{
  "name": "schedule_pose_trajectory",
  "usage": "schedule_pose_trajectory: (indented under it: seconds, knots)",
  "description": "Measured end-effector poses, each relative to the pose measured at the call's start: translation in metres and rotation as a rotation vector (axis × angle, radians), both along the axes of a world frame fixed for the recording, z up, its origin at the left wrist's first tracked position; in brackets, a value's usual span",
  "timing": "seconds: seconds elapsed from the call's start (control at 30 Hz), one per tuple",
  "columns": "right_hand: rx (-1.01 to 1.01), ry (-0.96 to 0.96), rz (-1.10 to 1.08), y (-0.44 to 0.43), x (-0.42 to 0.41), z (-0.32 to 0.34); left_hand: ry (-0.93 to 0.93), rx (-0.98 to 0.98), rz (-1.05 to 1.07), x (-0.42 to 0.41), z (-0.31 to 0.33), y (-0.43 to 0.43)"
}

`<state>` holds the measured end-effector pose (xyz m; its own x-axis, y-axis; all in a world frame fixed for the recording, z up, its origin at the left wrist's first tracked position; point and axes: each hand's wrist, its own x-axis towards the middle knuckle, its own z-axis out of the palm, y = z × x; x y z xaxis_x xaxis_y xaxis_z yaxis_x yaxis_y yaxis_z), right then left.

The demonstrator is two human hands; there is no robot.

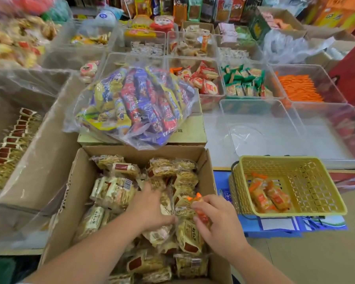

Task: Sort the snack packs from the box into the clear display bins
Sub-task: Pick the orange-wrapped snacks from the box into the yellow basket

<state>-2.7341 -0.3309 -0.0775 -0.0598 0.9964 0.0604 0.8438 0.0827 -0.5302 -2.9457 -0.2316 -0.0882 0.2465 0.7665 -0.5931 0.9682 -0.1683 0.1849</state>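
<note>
An open cardboard box (pixel 78 181) in front of me holds several beige snack packs (pixel 115 191) with dark red labels. My left hand (pixel 150 208) reaches into the box, its fingers resting on the packs in the middle. My right hand (pixel 217 224) pinches a small orange snack pack (pixel 199 201) just above the beige ones. A yellow plastic basket (pixel 307 181) to the right holds a few orange packs (pixel 268 197). Clear display bins (pixel 258 124) stand behind it.
A clear bag of purple, red and yellow snacks (pixel 135 105) lies on a closed carton behind the box. A large carton with red-labelled packs (pixel 10 144) stands at left. Farther bins hold red packs (pixel 203 78), green packs (pixel 242 80) and orange packs (pixel 297 89).
</note>
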Motion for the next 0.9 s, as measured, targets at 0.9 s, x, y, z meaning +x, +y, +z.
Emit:
schedule_pose_trajectory:
  seconds: [0.9]
  knots:
    - [-0.011,-0.012,0.005,0.001,-0.003,0.005,-0.022,-0.267,-0.081,0.004,-0.016,0.022]
